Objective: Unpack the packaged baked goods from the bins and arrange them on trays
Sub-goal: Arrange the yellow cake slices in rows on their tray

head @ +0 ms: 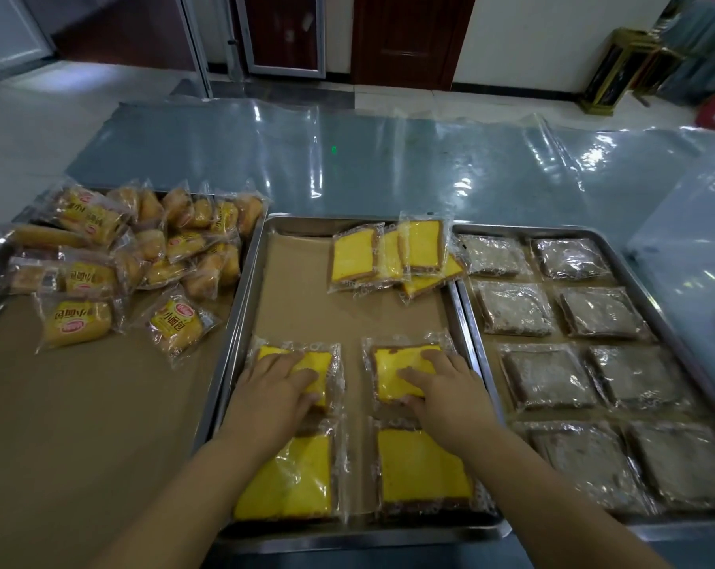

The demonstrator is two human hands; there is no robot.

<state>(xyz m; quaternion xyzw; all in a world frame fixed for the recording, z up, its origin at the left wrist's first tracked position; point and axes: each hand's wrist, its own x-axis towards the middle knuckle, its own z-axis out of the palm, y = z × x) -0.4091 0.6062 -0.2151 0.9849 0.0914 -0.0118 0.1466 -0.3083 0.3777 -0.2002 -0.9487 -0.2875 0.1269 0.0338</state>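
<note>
Yellow cake slices sealed in clear packets are being set out on the middle tray (347,540), a steel tray lined with brown paper, on a counter (388,170) covered with a clear plastic sheet. The person's left grip (273,388), a bare hand, lies flat with straight, spread fingers pressed on the left packet (319,361) of the second row. The right grip (442,392) rests the same way, fingers straight, on the right packet (393,359) beside it; neither hand curls round anything. The two packets lie apart, with bare paper between them. Just nearer the person, two more packets fill the nearest row: the near left packet (286,478) and the near right packet (421,470), each flat and yellow side up. At the far end of the same tray a loose pile of yellow packets (388,256) overlaps, some tilted against each other. The left tray (81,404), also paper-lined, holds a jumbled heap of bun packets (163,240) with yellow labels at its far end. The right tray (524,229) carries eight brown slice packets (548,375) laid flat in two columns of four. Far beyond the counter, dark wooden doors (405,34) stand against a pale wall
</note>
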